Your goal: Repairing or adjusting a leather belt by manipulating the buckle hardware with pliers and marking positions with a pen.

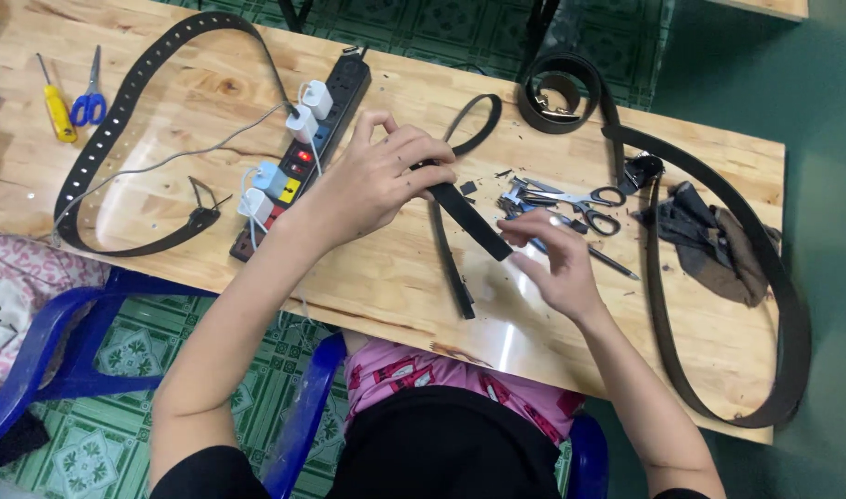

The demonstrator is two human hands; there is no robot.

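Holding a black belt strap (460, 208) near the middle of the bench (395, 277), the left hand (372, 180) was clenched round its upper part, while the right hand (557, 259) hung loose and empty just beside the strap's cut end. Scissors (580, 199) and a dark pen-like tool (598, 254) lay close by; a careless reach could, I judged, catch the blades. Toward the far left edge sat a power strip (303, 148) carrying white chargers (312, 100). No containers were visible.

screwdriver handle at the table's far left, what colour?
Yellow, on the screwdriver, beside the blue-handled scissors. Head view shows it best.
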